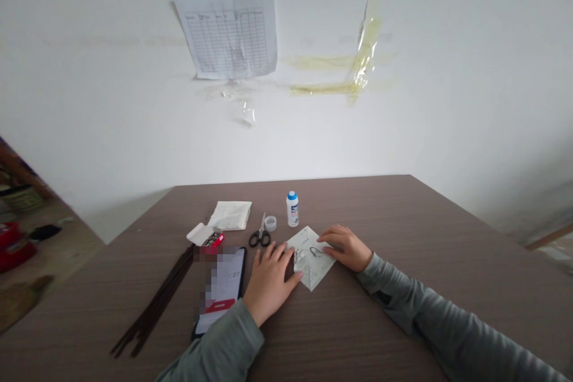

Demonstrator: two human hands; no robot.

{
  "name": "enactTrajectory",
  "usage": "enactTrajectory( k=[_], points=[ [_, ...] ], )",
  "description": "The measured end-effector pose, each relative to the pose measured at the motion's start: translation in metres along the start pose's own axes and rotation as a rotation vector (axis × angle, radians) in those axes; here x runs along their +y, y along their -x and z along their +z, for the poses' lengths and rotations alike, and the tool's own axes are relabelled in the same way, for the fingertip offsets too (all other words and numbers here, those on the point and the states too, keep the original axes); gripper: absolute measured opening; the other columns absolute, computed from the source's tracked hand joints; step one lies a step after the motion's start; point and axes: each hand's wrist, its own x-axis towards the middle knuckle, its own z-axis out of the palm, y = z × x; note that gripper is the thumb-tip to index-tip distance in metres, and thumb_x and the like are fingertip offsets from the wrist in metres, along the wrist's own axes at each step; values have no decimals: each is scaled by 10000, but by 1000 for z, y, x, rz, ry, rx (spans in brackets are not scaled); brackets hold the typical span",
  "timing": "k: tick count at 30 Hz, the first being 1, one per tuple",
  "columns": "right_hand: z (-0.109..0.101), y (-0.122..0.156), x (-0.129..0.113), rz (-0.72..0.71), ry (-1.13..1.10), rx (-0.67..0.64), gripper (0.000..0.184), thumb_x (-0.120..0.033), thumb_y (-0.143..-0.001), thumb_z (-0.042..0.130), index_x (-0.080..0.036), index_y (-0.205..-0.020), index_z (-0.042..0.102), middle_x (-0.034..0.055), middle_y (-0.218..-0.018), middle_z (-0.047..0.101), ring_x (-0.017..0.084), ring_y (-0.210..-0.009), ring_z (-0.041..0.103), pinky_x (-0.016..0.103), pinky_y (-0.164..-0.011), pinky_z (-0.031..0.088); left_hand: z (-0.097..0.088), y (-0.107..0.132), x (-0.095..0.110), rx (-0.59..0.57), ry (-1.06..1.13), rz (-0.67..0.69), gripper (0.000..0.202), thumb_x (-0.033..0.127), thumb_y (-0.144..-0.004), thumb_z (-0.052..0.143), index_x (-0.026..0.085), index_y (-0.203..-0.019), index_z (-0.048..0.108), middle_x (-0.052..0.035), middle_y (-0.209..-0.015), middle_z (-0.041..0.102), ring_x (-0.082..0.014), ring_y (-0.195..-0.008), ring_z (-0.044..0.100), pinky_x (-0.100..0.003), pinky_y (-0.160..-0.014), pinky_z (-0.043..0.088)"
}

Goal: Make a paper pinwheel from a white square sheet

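A small folded paper (310,271) with print and dark line drawings lies diamond-shaped on the table, a crease running down its lower half. My left hand (274,277) rests at its left edge with fingers spread, thumb near the lower left side. At the right corner, my right hand (348,248) has bent fingers and thumb closed over the paper; part of that corner is hidden under it. Just behind the paper stands a white bottle with a blue cap (292,210). Black-handled scissors (259,239) lie beyond my left fingertips, next to a small translucent round cap or ring (270,224).
A phone (224,286) lies left of my left forearm. Further left are long dark brown strips (156,301) and an open red-and-white box (210,237) of small metallic pieces. Folded pale paper (231,215) sits behind. The table (403,215) meets a white wall with a taped sheet (233,36).
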Motion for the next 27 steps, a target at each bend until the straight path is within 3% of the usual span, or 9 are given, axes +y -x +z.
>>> enactTrajectory(
  k=[3, 9, 13, 16, 21, 27],
  points=[
    [6, 16, 3, -51, 38, -15, 336, -629, -1143, 833, -358, -1118, 1029, 134, -1145, 983, 380, -1096, 903, 602, -1119, 724, 3, -1, 0, 9, 12, -3, 619, 347, -1197, 793, 278, -1812, 798, -169, -1992, 675, -506, -1925, 528, -793, -1611, 386],
    [17, 22, -7, -98, 15, -69, 345, -707, -1074, 916, -376, -1050, 1012, 109, -1064, 972, 366, -1029, 887, 592, -1108, 714, 10, -4, -3, 65, 12, 7, 561, 344, -1193, 820, 282, -1750, 839, -175, -1934, 733, -501, -1869, 595, -779, -1578, 450],
    [9, 18, -26, -83, 55, -166, 251, -583, -962, 1067, -379, -1105, 1032, 120, -1157, 990, 397, -1085, 908, 610, -1146, 694, 14, -6, -7, 103, 7, 43, 529, 408, -1182, 847, 308, -1701, 871, -168, -1884, 776, -504, -1814, 648, -785, -1540, 498],
    [5, 17, -35, -42, 100, -153, 231, -499, -876, 1133, -393, -1051, 1024, 107, -1133, 979, 398, -1079, 899, 588, -1155, 686, 14, -7, -8, 94, -5, 40, 551, 431, -1177, 843, 311, -1714, 864, -157, -1892, 773, -500, -1824, 636, -766, -1549, 489],
    [5, 17, -34, -109, 165, -182, 248, -474, -922, 1074, -365, -1134, 1008, 68, -1133, 958, 350, -1078, 875, 592, -1176, 673, 9, -6, -3, 61, -8, 10, 598, 422, -1176, 838, 288, -1759, 837, -159, -1926, 745, -490, -1861, 599, -733, -1581, 445],
    [7, 17, -31, -109, 212, -198, 282, -391, -942, 1025, -370, -1221, 991, 73, -1152, 942, 367, -1119, 883, 649, -1255, 654, 8, -6, -1, 68, 1, -1, 610, 422, -1164, 858, 273, -1755, 840, -176, -1921, 744, -495, -1860, 598, -728, -1574, 455]
  ],
)
